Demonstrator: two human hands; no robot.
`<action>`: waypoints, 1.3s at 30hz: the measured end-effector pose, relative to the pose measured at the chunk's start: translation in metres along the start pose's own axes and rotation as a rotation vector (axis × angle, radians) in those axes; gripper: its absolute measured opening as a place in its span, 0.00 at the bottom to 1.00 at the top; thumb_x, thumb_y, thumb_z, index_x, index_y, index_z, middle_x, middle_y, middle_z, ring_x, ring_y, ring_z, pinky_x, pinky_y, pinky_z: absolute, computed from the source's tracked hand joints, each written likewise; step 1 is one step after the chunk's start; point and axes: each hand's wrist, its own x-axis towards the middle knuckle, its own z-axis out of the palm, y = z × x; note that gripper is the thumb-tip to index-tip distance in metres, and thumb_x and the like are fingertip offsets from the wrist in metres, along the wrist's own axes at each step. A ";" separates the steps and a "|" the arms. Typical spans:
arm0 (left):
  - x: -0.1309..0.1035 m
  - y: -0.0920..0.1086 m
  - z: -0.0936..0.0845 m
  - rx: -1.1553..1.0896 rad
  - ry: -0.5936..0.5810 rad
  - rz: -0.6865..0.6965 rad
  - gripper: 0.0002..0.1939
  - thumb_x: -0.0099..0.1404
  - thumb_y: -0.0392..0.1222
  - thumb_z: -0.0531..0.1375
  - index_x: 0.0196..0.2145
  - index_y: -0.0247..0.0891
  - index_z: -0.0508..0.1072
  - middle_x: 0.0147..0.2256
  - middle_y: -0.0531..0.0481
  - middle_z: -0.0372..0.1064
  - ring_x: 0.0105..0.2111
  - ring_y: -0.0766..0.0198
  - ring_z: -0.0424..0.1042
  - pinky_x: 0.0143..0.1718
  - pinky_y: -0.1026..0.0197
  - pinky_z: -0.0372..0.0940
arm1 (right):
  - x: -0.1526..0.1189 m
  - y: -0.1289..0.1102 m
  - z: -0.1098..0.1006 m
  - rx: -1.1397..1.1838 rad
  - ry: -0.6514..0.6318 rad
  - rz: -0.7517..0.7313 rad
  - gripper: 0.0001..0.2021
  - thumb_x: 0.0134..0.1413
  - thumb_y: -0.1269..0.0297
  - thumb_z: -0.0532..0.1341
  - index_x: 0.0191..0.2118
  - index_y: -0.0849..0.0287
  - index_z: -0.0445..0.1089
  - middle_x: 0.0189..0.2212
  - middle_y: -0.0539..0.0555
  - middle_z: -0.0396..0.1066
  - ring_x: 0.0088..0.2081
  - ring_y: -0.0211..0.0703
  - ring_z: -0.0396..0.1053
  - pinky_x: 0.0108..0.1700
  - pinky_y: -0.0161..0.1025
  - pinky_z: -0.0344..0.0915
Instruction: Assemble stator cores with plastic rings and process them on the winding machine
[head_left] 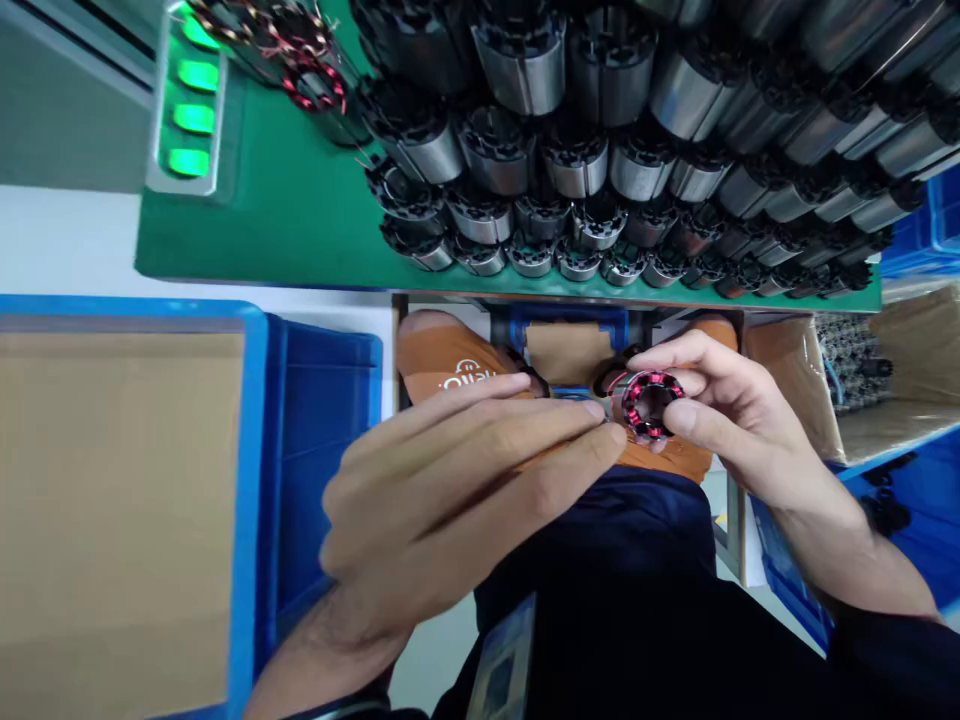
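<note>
My right hand [739,420] holds a motor stator [626,398] wound with red wire, thumb at the near rim and fingers round its far side. The stator's ringed end, with its round hole, faces up toward me. My left hand [480,480] reaches across from the left, fingers stretched out nearly straight, tips close beside the stator's left side. Its thumb is hidden under the fingers, and whether the tips touch the stator I cannot tell. Both hands are above my lap, below the edge of the green table [262,215].
Rows of bare metal stators [525,160] crowd the table, beside several red-wound stators [315,85]. A green-lit panel [191,118] sits at the left corner. A blue bin [251,480] stands left; a lined carton [795,370] of metal parts stands right.
</note>
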 end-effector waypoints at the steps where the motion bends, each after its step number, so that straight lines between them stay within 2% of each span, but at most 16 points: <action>1: 0.000 0.002 0.001 0.034 0.001 0.026 0.12 0.80 0.31 0.72 0.54 0.48 0.87 0.51 0.63 0.91 0.48 0.65 0.92 0.69 0.58 0.82 | 0.000 0.002 0.000 0.006 0.005 -0.007 0.13 0.75 0.61 0.78 0.59 0.51 0.83 0.50 0.50 0.91 0.45 0.34 0.88 0.53 0.29 0.83; 4: 0.003 0.001 0.010 0.109 0.108 0.112 0.08 0.79 0.30 0.72 0.50 0.41 0.88 0.49 0.58 0.91 0.44 0.65 0.92 0.64 0.61 0.84 | -0.002 0.008 -0.002 0.004 0.031 -0.015 0.14 0.75 0.62 0.78 0.60 0.50 0.83 0.50 0.50 0.90 0.45 0.34 0.88 0.53 0.29 0.83; 7: 0.000 -0.009 0.023 0.083 0.094 0.133 0.08 0.78 0.30 0.73 0.50 0.40 0.87 0.47 0.56 0.91 0.42 0.63 0.92 0.56 0.64 0.85 | -0.003 0.013 -0.005 -0.007 0.090 -0.048 0.14 0.74 0.61 0.78 0.60 0.50 0.83 0.50 0.51 0.90 0.48 0.39 0.88 0.54 0.34 0.85; 10: -0.012 -0.028 0.043 0.066 -0.043 0.070 0.06 0.79 0.32 0.72 0.45 0.43 0.86 0.38 0.58 0.89 0.34 0.64 0.89 0.40 0.65 0.82 | -0.006 0.018 -0.010 -0.005 0.155 -0.141 0.15 0.76 0.57 0.76 0.62 0.47 0.81 0.51 0.51 0.89 0.51 0.45 0.89 0.56 0.42 0.87; 12: -0.021 -0.040 0.057 -0.013 -0.148 -0.052 0.08 0.80 0.32 0.70 0.42 0.43 0.86 0.35 0.57 0.88 0.31 0.65 0.87 0.34 0.66 0.77 | -0.007 0.019 -0.013 -0.023 0.174 -0.201 0.16 0.76 0.56 0.76 0.63 0.45 0.80 0.53 0.51 0.88 0.52 0.47 0.89 0.58 0.46 0.88; 14: -0.025 -0.045 0.065 -0.155 -0.135 -0.220 0.08 0.78 0.31 0.71 0.42 0.42 0.88 0.36 0.55 0.89 0.33 0.65 0.88 0.36 0.66 0.77 | -0.007 0.021 -0.013 -0.070 0.187 -0.241 0.17 0.75 0.56 0.76 0.63 0.45 0.80 0.54 0.52 0.87 0.53 0.49 0.89 0.58 0.48 0.89; 16: -0.019 -0.042 0.067 -0.308 0.035 -0.324 0.06 0.73 0.33 0.77 0.44 0.43 0.90 0.41 0.53 0.90 0.38 0.62 0.89 0.43 0.63 0.81 | -0.006 0.023 -0.009 -0.122 0.208 -0.267 0.17 0.74 0.58 0.77 0.63 0.45 0.80 0.55 0.52 0.87 0.52 0.48 0.89 0.56 0.46 0.89; 18: -0.007 -0.032 0.063 -0.414 0.215 -0.314 0.11 0.68 0.39 0.83 0.47 0.47 0.91 0.46 0.52 0.91 0.44 0.58 0.90 0.49 0.57 0.84 | -0.004 0.027 -0.004 -0.162 0.220 -0.284 0.17 0.73 0.59 0.78 0.62 0.45 0.80 0.54 0.51 0.87 0.51 0.47 0.89 0.54 0.44 0.89; 21: 0.011 -0.016 0.062 -0.520 0.326 -0.297 0.12 0.68 0.42 0.84 0.46 0.51 0.91 0.51 0.51 0.89 0.52 0.56 0.88 0.57 0.53 0.84 | 0.001 0.033 0.001 -0.171 0.211 -0.291 0.17 0.73 0.60 0.78 0.61 0.45 0.80 0.51 0.51 0.87 0.51 0.45 0.89 0.54 0.41 0.89; 24: 0.010 -0.014 0.071 -0.679 0.242 -0.416 0.04 0.74 0.39 0.79 0.42 0.48 0.89 0.54 0.50 0.87 0.54 0.60 0.87 0.58 0.57 0.83 | 0.000 0.038 0.001 -0.113 0.194 -0.291 0.18 0.74 0.60 0.78 0.63 0.44 0.79 0.52 0.51 0.88 0.52 0.46 0.89 0.54 0.42 0.88; 27: -0.004 -0.024 0.083 -0.866 0.130 -0.577 0.05 0.77 0.42 0.76 0.40 0.44 0.88 0.51 0.47 0.88 0.52 0.60 0.87 0.50 0.62 0.83 | -0.006 0.039 -0.004 -0.052 0.162 -0.275 0.17 0.77 0.57 0.75 0.65 0.43 0.79 0.52 0.52 0.88 0.50 0.47 0.89 0.53 0.44 0.89; 30: -0.013 -0.030 0.084 -0.903 0.129 -0.660 0.05 0.76 0.45 0.77 0.40 0.44 0.90 0.48 0.46 0.89 0.49 0.59 0.88 0.45 0.63 0.83 | -0.011 0.039 -0.008 -0.061 0.148 -0.221 0.16 0.76 0.58 0.75 0.63 0.46 0.79 0.49 0.52 0.89 0.48 0.46 0.90 0.51 0.42 0.88; 33: -0.006 -0.025 0.072 -0.837 0.096 -0.592 0.06 0.73 0.46 0.80 0.46 0.48 0.93 0.48 0.45 0.89 0.49 0.56 0.88 0.45 0.60 0.84 | -0.012 0.040 -0.007 -0.108 0.120 -0.170 0.16 0.73 0.60 0.77 0.61 0.49 0.79 0.48 0.52 0.88 0.48 0.45 0.90 0.50 0.38 0.87; 36: 0.006 -0.018 0.064 -0.798 0.087 -0.498 0.02 0.74 0.43 0.79 0.44 0.48 0.92 0.47 0.47 0.89 0.45 0.58 0.88 0.43 0.60 0.84 | -0.011 0.042 -0.004 -0.138 0.103 -0.151 0.17 0.73 0.59 0.78 0.61 0.50 0.79 0.46 0.52 0.87 0.46 0.43 0.89 0.49 0.37 0.87; 39: 0.008 -0.016 0.064 -0.781 0.094 -0.434 0.03 0.74 0.40 0.79 0.44 0.48 0.91 0.48 0.47 0.89 0.45 0.59 0.88 0.42 0.61 0.83 | -0.011 0.043 -0.004 -0.160 0.122 -0.164 0.17 0.73 0.59 0.78 0.61 0.50 0.79 0.46 0.52 0.87 0.46 0.42 0.88 0.49 0.36 0.87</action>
